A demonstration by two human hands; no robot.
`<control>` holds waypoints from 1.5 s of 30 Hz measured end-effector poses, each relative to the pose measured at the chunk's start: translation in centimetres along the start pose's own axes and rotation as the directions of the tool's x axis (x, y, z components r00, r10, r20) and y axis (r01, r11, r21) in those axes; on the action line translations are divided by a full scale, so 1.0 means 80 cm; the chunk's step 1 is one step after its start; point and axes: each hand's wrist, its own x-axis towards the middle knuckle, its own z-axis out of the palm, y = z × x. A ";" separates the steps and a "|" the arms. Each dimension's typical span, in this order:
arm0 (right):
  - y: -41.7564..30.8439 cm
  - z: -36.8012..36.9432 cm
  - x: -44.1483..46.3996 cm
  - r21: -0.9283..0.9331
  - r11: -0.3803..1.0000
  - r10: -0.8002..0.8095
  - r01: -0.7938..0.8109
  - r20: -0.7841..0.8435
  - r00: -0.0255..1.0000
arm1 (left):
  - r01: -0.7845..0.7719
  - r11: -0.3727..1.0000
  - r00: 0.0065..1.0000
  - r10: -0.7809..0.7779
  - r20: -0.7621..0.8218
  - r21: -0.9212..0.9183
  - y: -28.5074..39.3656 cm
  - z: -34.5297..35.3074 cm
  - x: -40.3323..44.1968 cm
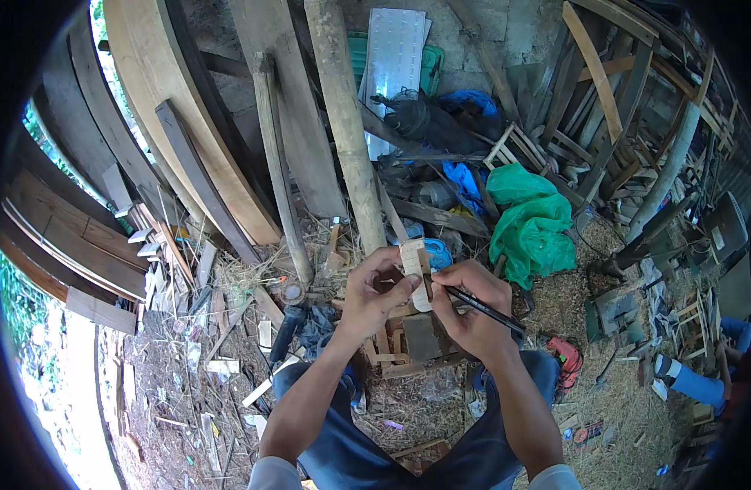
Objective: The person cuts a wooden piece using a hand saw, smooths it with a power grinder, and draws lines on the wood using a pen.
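Note:
My left hand (371, 296) pinches a small, pale wooden piece (414, 260) with rounded corners between thumb and fingers. The piece is held up in front of me above my knees. In my right hand (483, 322) is a black pen (482, 307), its tip end at the right side of the wooden piece. Whether the tip touches the wood is too small to tell. Below both hands, between my legs, stands a low wooden block (424, 339) with a dark top.
Long planks (187, 106) and a bamboo pole (343, 122) lean behind. A green plastic bag (529, 224) lies ahead to the right. On the shaving-covered ground are a red power tool (567, 359) and a dark power tool (287, 333). Another person's arm (737, 376) shows at the right edge.

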 end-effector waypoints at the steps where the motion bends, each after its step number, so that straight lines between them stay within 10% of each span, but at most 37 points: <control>1: 0.000 0.000 0.000 0.008 1.000 -0.003 0.003 0.026 1.000 | 0.000 1.000 1.000 0.000 -0.003 0.003 0.003 -0.002 0.001; 33: 0.004 -0.016 -0.003 -0.036 0.991 0.126 -0.126 -0.008 0.992 | -0.013 1.000 0.999 0.012 -0.046 -0.011 0.010 -0.015 0.004; 45: 0.002 0.003 -0.002 0.000 0.999 -0.054 0.054 -0.018 0.998 | 0.076 0.995 0.997 -0.076 0.008 -0.060 0.006 -0.007 -0.001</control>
